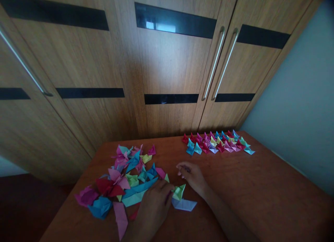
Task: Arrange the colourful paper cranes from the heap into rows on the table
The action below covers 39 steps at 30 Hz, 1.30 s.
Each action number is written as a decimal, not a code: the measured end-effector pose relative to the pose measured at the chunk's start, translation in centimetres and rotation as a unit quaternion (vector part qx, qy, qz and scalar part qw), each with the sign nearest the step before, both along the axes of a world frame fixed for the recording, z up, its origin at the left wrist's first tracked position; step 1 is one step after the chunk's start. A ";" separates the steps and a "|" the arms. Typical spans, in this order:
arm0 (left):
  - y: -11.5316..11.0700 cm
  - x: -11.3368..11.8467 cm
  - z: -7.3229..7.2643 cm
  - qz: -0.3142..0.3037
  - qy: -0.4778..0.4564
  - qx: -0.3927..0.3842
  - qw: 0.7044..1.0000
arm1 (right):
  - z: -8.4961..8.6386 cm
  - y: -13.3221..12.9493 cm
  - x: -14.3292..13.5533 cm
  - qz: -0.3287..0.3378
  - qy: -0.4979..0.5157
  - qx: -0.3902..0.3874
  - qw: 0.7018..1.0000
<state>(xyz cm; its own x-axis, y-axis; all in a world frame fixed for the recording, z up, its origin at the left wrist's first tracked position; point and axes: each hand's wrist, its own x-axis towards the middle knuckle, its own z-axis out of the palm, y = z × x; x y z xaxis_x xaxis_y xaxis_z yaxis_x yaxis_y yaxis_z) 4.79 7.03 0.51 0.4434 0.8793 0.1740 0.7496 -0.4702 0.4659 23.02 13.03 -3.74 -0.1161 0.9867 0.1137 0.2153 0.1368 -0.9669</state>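
My left hand [158, 200] is closed on a light green folded paper piece [179, 192], held by its left end above a pale lavender folded paper [184, 204]. My right hand [190, 174] hovers to the right of the green piece, its fingers curled together; whether anything small is between them is hidden. A loose pile of folded papers in pink, red, blue and green, with a red piece [108, 187] and a blue piece [100, 207], lies around and left of my left hand. Long blue and mint strips [134, 198] touch the pile beside that hand.
Small folded paper boats [205, 147] in many colours stand in rows at the back right of the brown table [250, 186]. Behind the table rises a wooden wardrobe [169, 68] with metal handles [215, 64]. A pale wall [300, 113] is on the right.
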 end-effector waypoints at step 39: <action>1.1 -2.5 0.3 0.009 -0.063 0.117 0.991 | 1.0 -1.9 25.0 -0.394 -0.430 0.100 0.806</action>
<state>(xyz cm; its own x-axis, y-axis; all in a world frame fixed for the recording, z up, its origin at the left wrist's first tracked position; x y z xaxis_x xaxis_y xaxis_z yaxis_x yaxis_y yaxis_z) 2.31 8.14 0.83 0.3896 0.8158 0.4275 0.7021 -0.5635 0.4353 48.02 11.10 -2.73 0.4169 0.7645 0.4917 0.8904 -0.2347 -0.3900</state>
